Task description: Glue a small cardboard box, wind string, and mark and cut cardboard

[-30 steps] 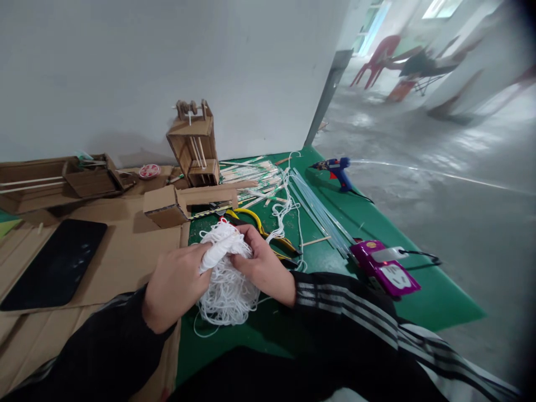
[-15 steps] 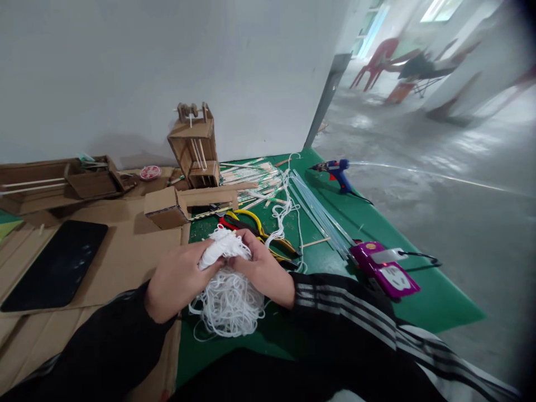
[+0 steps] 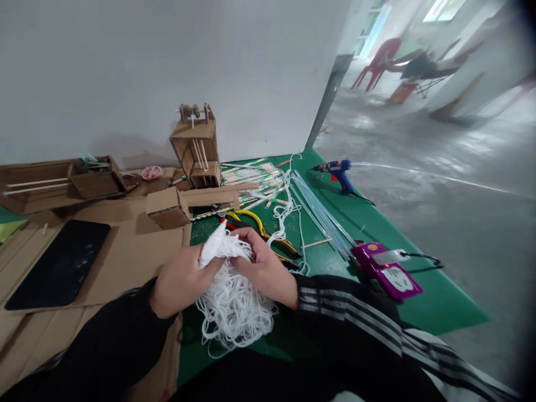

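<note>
Where left hand (image 3: 180, 283) and right hand (image 3: 268, 269) hold white string (image 3: 237, 318) in narrow grip, loose loops could knot if tugged hard.

1. this looks like a makeshift craft workshop: a green surface (image 3: 452, 312) stands against a plain wall (image 3: 146, 72).
2. beyond the right hand (image 3: 268, 273) lie a blue glue gun (image 3: 343, 176), clear glue sticks (image 3: 318, 213) and yellow-handled pliers (image 3: 258, 221).
3. beyond the left hand (image 3: 180, 282) stands a cardboard tower (image 3: 196, 129) beside thin sticks (image 3: 253, 176).
4. far past the right hand, a red chair (image 3: 383, 56) stands on a bare grey floor (image 3: 419, 151).
</note>
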A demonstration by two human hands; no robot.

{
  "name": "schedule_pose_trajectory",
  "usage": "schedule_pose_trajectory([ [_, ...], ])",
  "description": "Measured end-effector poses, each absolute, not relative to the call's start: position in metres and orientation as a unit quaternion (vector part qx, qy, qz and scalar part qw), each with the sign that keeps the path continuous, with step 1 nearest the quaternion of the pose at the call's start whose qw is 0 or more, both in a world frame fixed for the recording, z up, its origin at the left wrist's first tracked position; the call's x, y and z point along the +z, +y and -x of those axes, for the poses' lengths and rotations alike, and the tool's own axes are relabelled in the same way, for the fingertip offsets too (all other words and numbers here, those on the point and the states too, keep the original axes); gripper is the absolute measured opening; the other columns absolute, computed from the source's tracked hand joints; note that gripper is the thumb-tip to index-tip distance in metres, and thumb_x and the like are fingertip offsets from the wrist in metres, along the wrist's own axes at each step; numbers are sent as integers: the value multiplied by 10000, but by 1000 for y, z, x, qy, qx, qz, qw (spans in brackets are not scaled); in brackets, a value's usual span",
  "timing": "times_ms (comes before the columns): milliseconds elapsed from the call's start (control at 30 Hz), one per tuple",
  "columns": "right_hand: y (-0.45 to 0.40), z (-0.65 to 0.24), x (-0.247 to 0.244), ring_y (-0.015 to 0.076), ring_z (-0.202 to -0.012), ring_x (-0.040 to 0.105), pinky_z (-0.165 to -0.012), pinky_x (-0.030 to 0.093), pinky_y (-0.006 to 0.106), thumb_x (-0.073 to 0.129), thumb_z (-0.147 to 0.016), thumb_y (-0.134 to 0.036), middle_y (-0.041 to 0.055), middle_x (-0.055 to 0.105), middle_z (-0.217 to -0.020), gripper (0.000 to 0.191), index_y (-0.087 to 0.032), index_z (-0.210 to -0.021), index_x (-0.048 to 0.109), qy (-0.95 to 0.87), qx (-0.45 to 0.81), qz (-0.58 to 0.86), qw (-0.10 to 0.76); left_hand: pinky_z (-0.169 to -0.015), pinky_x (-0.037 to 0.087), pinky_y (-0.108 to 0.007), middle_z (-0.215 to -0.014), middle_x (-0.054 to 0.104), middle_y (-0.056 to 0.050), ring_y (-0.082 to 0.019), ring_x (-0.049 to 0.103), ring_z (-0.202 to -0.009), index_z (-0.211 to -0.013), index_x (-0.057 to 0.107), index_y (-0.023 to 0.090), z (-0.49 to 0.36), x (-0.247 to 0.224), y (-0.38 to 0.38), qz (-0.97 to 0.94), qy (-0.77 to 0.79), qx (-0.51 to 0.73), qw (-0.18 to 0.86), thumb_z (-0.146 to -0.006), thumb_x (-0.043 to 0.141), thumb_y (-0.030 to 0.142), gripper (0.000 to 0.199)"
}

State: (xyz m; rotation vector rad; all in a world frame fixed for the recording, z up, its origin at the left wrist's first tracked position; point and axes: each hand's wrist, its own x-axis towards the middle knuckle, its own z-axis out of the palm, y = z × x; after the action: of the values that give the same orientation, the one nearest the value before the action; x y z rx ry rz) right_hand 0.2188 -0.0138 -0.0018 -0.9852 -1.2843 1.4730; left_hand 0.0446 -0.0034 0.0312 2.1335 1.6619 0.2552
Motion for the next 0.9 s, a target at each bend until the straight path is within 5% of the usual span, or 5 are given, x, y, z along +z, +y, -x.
schedule_pose_trajectory([
  [300, -15, -223, -4, 133, -715, 518, -650, 428, 272, 551, -685, -62, -9, 540, -897, 442, -197, -1089, 431, -606, 500, 469, 404, -637, 489, -286, -808, 732, -44, -230, 670, -753, -909, 663, 167, -45, 30, -6, -703, 578, 178, 374, -890, 484, 435, 323],
  [500, -10, -227, -8, 163, -665, 502, -627, 364, 299, 540, -709, -91, -23, 548, -736, 225, -216, -890, 491, -655, 408, 532, 348, -653, 540, -270, -854, 756, -29, -237, 703, -809, -1012, 674, 169, -45, 27, -10, -620, 576, 207, 490, -884, 518, 413, 317],
  [633, -10, -231, 3, 205, -759, 489, -728, 358, 358, 574, -735, -127, 6, 527, -737, 141, -210, -700, 465, -694, 325, 539, 350, -684, 543, -268, -908, 759, -32, -241, 703, -849, -1000, 681, 192, -45, 25, -10, -651, 567, 225, 452, -880, 533, 437, 310],
  [733, -11, -234, 11, 241, -875, 506, -821, 374, 412, 605, -822, -262, 44, 556, -857, 103, -200, -756, 555, -706, 336, 512, 355, -754, 537, -291, -953, 751, -47, -258, 694, -916, -987, 680, 204, -45, 26, -10, -684, 569, 227, 396, -878, 535, 458, 312],
  [900, -12, -233, 12, 235, -863, 550, -771, 453, 375, 781, -707, -383, 53, 603, -917, 272, -199, -863, 655, -661, 451, 472, 369, -714, 540, -321, -893, 749, -66, -272, 695, -862, -976, 680, 177, -45, 27, -10, -691, 568, 215, 393, -887, 514, 479, 356],
])
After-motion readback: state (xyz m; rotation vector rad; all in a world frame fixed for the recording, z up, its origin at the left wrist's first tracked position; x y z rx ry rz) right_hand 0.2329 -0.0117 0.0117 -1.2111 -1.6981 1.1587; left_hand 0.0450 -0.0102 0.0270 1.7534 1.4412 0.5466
